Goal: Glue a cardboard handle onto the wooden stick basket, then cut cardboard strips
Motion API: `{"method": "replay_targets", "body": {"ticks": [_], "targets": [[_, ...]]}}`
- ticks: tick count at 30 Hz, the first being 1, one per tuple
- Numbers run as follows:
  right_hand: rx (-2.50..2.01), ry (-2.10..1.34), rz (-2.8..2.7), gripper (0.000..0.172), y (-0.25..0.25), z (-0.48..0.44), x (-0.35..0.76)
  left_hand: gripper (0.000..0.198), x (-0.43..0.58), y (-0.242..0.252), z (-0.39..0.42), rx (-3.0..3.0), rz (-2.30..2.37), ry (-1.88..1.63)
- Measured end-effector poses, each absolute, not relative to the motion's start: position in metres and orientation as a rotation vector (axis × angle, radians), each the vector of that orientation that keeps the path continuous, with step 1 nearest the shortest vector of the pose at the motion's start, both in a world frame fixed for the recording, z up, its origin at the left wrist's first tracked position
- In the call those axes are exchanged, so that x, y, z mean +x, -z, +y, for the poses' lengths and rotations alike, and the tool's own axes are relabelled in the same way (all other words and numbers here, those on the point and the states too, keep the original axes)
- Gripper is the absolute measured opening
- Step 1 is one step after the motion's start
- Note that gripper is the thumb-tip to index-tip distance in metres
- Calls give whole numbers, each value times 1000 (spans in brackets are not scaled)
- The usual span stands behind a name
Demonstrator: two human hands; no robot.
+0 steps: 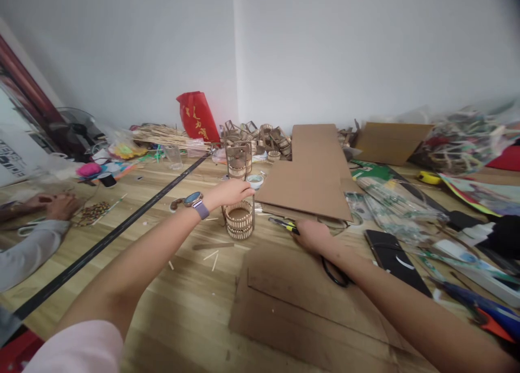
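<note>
A small round basket (239, 221) of pale slats with brown bands stands on the table in front of me. My left hand (235, 191), with a watch on the wrist, is closed over the top of its tall handle. To the right of it, my right hand (312, 235) grips a yellow-and-black utility knife (287, 226), its metal end pointing left toward the basket. Just behind my left hand are a small white round dish (255, 181) and another slatted basket (236, 169). A thin brown strip (213, 246) and several short pale sticks (214, 261) lie nearer me.
Flat cardboard (309, 186) lies behind my right hand, and more cardboard (300, 308) is under my right forearm. A long black bar (134, 216) crosses the table's left side. Beyond it are a co-worker's hands (60, 206). A black case (396, 262) lies at right.
</note>
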State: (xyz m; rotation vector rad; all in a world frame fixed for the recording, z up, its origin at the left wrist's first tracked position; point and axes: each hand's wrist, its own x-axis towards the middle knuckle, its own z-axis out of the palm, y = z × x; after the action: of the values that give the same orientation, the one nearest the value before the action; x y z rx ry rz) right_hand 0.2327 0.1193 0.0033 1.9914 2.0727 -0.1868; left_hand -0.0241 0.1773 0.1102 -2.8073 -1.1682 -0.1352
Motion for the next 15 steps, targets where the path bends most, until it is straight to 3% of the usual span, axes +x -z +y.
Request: {"method": "replay_targets", "body": {"ticks": [7, 10, 12, 15], "targets": [[2013, 125, 2089, 34, -1, 113, 237, 29, -17, -108, 165, -2722, -1160, 245], [2030, 90, 2092, 33, -6, 109, 235, 36, -19, -106, 141, -2582, -1181, 446], [2050, 47, 2089, 33, -12, 102, 232, 34, -23, -97, 122, -2494, -1143, 623], [2064, -60, 2120, 27, -21, 84, 223, 35, -32, -71, 100, -2593, -1232, 583]]}}
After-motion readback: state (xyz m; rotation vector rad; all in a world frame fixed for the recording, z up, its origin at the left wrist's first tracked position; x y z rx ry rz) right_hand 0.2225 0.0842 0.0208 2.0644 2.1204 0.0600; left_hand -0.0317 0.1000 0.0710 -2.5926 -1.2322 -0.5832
